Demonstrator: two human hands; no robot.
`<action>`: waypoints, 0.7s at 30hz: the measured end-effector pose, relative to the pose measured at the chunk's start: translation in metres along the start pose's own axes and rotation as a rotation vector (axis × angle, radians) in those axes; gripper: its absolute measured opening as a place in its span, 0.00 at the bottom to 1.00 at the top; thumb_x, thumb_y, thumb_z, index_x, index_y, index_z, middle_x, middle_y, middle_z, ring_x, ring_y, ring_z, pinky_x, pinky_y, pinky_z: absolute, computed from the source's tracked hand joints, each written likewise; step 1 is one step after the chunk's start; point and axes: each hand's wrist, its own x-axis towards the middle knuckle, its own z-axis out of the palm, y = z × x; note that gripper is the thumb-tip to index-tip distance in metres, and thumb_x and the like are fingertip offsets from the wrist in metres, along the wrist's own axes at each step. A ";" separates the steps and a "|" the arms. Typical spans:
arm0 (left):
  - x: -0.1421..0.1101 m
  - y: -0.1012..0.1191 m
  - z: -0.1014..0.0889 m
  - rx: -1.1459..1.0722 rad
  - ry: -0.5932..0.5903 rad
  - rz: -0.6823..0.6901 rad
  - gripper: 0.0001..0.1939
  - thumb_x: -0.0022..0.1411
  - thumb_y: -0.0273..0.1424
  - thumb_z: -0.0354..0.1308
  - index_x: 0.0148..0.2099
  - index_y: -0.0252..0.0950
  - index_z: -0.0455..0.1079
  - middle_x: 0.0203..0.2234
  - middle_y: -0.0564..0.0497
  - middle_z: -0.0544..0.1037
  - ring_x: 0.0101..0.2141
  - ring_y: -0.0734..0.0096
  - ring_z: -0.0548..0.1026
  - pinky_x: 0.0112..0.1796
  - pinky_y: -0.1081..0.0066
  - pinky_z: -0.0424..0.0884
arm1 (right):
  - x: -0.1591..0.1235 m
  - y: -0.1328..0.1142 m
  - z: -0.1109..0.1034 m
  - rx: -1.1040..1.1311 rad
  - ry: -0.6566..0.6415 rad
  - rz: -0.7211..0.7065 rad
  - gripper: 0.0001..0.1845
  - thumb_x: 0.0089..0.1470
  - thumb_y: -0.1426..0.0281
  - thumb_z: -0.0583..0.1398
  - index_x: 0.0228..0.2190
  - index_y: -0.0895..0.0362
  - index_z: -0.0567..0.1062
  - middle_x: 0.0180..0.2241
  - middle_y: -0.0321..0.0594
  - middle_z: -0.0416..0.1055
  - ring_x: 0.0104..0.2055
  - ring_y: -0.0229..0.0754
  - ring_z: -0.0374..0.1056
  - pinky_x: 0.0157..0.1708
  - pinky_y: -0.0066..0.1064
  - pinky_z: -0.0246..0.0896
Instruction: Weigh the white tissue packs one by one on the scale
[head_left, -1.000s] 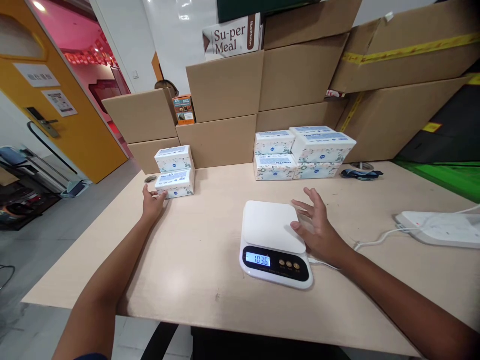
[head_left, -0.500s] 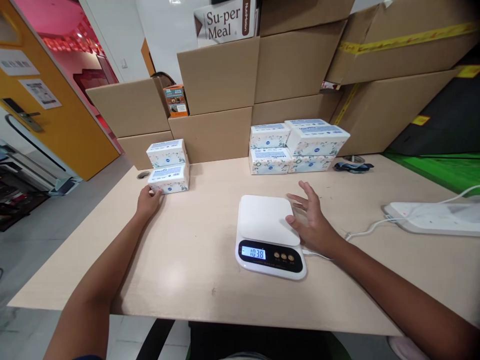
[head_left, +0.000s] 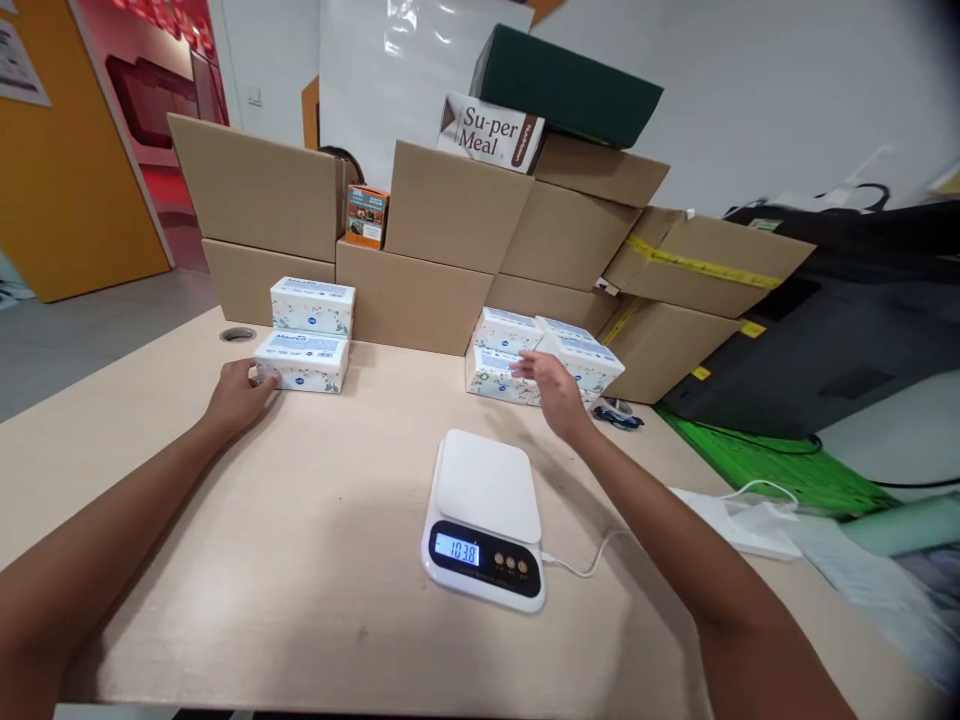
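My left hand point(head_left: 241, 396) is at the left end of a white tissue pack point(head_left: 304, 376), its thumb at the front and fingers curled round the corner. A second tissue pack point(head_left: 313, 305) lies on top of that one, set slightly back. My right hand point(head_left: 553, 390) is raised, fingers extended and apart, holding nothing. It overlaps a stack of several tissue packs point(head_left: 499, 378) at the back; whether it touches them I cannot tell. Nearer me stands a white kitchen scale point(head_left: 489, 490) with a bare plate, its lit display point(head_left: 457, 549) reading 103.8.
Cardboard boxes point(head_left: 420, 295) line the table's back edge, with an orange box point(head_left: 367, 216) among them. A tape roll point(head_left: 238, 335) lies at left. Dark blue wrapping point(head_left: 619, 417) is beside the right stack. The scale's white cable point(head_left: 581, 572) runs right towards a power strip point(head_left: 735, 520).
My right hand has moved from beside the scale, away from me, to the right-hand tissue stack. The left hand stays at its pack. The camera view has tilted and shifted.
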 end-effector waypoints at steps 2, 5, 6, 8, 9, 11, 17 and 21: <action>0.000 0.001 -0.001 0.017 -0.012 -0.012 0.23 0.68 0.37 0.65 0.59 0.30 0.76 0.60 0.36 0.75 0.39 0.62 0.79 0.62 0.49 0.78 | 0.043 -0.007 0.004 -0.094 -0.058 0.085 0.58 0.61 0.24 0.36 0.62 0.53 0.74 0.65 0.55 0.78 0.68 0.57 0.74 0.69 0.51 0.69; 0.000 0.003 -0.002 0.047 -0.040 -0.020 0.24 0.68 0.37 0.64 0.61 0.30 0.74 0.61 0.35 0.73 0.40 0.60 0.80 0.63 0.47 0.77 | 0.080 -0.003 0.020 -0.232 -0.174 0.238 0.52 0.66 0.28 0.39 0.56 0.56 0.79 0.62 0.58 0.81 0.65 0.62 0.76 0.65 0.53 0.71; 0.000 0.003 -0.001 0.054 -0.046 -0.019 0.25 0.68 0.37 0.64 0.63 0.31 0.73 0.62 0.35 0.72 0.40 0.59 0.80 0.63 0.47 0.77 | 0.086 0.000 0.025 -0.284 -0.224 0.284 0.50 0.68 0.31 0.42 0.56 0.57 0.79 0.60 0.60 0.82 0.63 0.63 0.78 0.63 0.53 0.72; -0.001 0.003 -0.001 0.066 -0.056 -0.017 0.26 0.69 0.38 0.63 0.65 0.34 0.71 0.64 0.35 0.71 0.42 0.56 0.82 0.63 0.46 0.77 | 0.091 0.005 0.033 -0.384 -0.318 0.329 0.46 0.67 0.35 0.51 0.62 0.60 0.76 0.62 0.62 0.80 0.61 0.65 0.79 0.63 0.53 0.72; -0.002 0.003 0.000 0.073 -0.063 -0.018 0.27 0.69 0.39 0.62 0.66 0.35 0.70 0.65 0.35 0.70 0.44 0.54 0.82 0.63 0.46 0.77 | 0.091 0.006 0.035 -0.432 -0.360 0.329 0.47 0.65 0.36 0.57 0.66 0.60 0.73 0.66 0.62 0.78 0.63 0.66 0.78 0.64 0.52 0.71; -0.004 0.005 0.000 0.087 -0.070 -0.019 0.30 0.70 0.41 0.62 0.69 0.36 0.68 0.68 0.34 0.68 0.49 0.49 0.82 0.64 0.46 0.77 | 0.091 0.007 0.033 -0.523 -0.431 0.305 0.53 0.59 0.39 0.66 0.72 0.60 0.67 0.71 0.62 0.71 0.69 0.68 0.74 0.67 0.51 0.68; -0.009 0.011 0.000 0.081 -0.056 -0.043 0.37 0.68 0.39 0.64 0.75 0.35 0.63 0.71 0.32 0.67 0.53 0.47 0.83 0.64 0.47 0.77 | 0.091 0.010 0.016 -0.715 -0.548 0.221 0.56 0.53 0.43 0.72 0.74 0.57 0.67 0.70 0.60 0.73 0.69 0.70 0.73 0.65 0.50 0.70; -0.010 0.014 0.000 0.064 -0.063 -0.048 0.38 0.68 0.40 0.64 0.75 0.36 0.62 0.71 0.32 0.66 0.47 0.50 0.84 0.62 0.45 0.78 | 0.089 0.013 0.013 -0.778 -0.560 0.167 0.51 0.56 0.48 0.71 0.74 0.55 0.68 0.70 0.57 0.74 0.69 0.67 0.73 0.65 0.48 0.71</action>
